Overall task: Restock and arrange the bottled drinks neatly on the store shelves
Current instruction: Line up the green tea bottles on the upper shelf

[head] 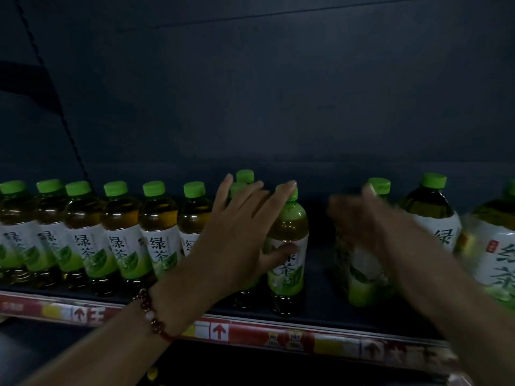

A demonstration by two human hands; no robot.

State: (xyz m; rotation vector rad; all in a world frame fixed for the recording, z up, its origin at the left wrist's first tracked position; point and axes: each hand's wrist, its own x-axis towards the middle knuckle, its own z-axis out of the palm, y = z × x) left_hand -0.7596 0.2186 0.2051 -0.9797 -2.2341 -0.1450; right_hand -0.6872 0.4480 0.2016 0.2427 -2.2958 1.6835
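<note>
Fingers (252, 196) of the left hand (237, 235) were spread wide apart, the index tip resting on the green cap of a green tea bottle (288, 246) and the thumb pressed against its label, so the hand lay loosely against the bottle rather than clamped around it. A red bead bracelet (152, 316) circled that wrist. To the left of those fingers stood a row of bottles (119, 232) with green caps, upright and close together along the front of the shelf (320, 310); two more caps showed just behind the fingers. To the right of the touched bottle lay a dark gap of bare shelf, then the right hand (362, 218), blurred, in front of another bottle (365, 268); whether its fingers were closed on that bottle I could not tell. Further right stood two larger bottles (434, 215). Below ran a red price strip (278, 335) with arrows.
</note>
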